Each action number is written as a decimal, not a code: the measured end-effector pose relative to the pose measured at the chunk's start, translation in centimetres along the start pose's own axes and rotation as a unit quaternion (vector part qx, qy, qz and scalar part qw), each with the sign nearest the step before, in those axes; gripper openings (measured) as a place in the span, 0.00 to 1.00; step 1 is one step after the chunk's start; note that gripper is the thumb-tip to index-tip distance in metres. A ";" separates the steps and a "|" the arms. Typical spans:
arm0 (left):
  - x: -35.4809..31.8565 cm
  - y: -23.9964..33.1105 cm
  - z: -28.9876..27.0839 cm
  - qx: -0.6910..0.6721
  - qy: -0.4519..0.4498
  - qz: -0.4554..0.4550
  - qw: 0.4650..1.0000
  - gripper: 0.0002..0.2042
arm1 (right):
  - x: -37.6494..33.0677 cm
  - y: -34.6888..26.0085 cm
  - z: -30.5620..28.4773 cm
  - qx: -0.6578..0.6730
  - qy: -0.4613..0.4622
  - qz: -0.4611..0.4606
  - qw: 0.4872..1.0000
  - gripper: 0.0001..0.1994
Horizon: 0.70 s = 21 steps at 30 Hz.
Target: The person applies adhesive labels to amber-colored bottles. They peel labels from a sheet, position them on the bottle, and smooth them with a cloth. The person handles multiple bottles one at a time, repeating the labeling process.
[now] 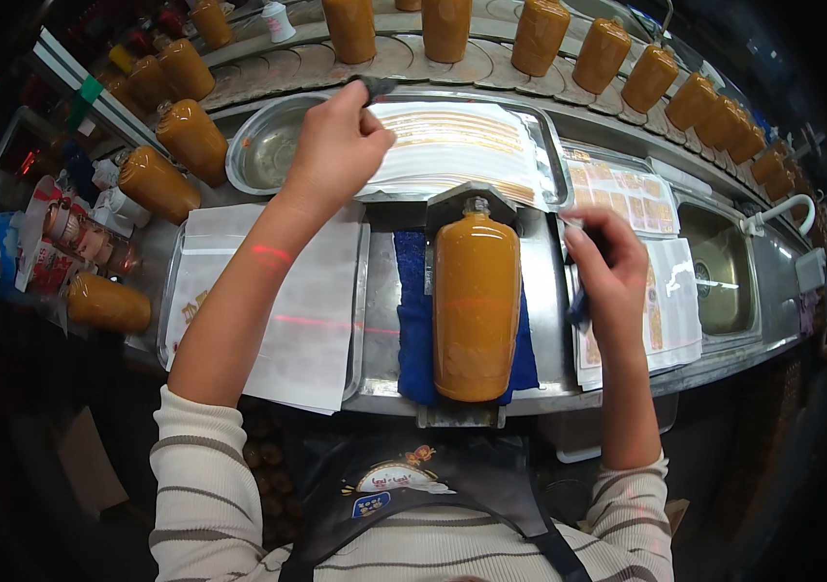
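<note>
An amber-brown glass bottle [477, 306] lies on its back in a metal cradle [462, 417], neck pointing away from me, over a blue cloth [413, 339]. My left hand [341, 145] is raised beyond it to the left, closed on a small dark grey piece [375, 89] whose kind is unclear. Below that hand, white sheets with gold strips [462, 145] lie in a metal tray [561, 160]. To the bottle's right, my right hand [612, 272] has curled fingers around a dark blue item [579, 308], mostly hidden. Neither hand touches the bottle.
Amber bottles [541, 37] stand along a curved slatted conveyor at the back. An oval metal bowl [273, 155] and white paper [312, 291] are at left, near more bottles [108, 303]. Patterned sheets [632, 194], a sink [719, 276] and a white faucet [782, 213] are right.
</note>
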<state>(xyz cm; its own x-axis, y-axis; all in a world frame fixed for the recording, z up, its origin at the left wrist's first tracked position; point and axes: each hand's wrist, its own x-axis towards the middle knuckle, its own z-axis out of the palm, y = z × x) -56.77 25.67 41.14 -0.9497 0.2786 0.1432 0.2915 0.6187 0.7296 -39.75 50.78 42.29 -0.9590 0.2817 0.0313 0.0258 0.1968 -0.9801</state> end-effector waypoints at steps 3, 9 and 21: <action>-1.9 6.4 -0.7 -0.034 -0.039 0.077 0.996 0.09 | 4.4 -1.9 2.9 -0.082 -0.065 -0.058 0.993 0.18; 0.4 -0.4 -2.6 0.143 0.026 -0.059 0.988 0.16 | 3.2 -2.2 3.7 -0.063 -0.090 -0.041 0.993 0.21; 1.5 -11.8 1.4 0.060 0.069 -0.159 0.983 0.16 | -1.0 0.5 1.3 -0.022 -0.077 0.043 0.996 0.18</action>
<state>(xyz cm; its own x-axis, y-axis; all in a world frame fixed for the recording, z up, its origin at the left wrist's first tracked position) -61.45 19.87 31.82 -0.9991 -0.0397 0.0150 -0.0195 0.7431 0.6689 -39.11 49.33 41.51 -0.9843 0.1535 -0.0869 0.1198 0.2203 -0.9680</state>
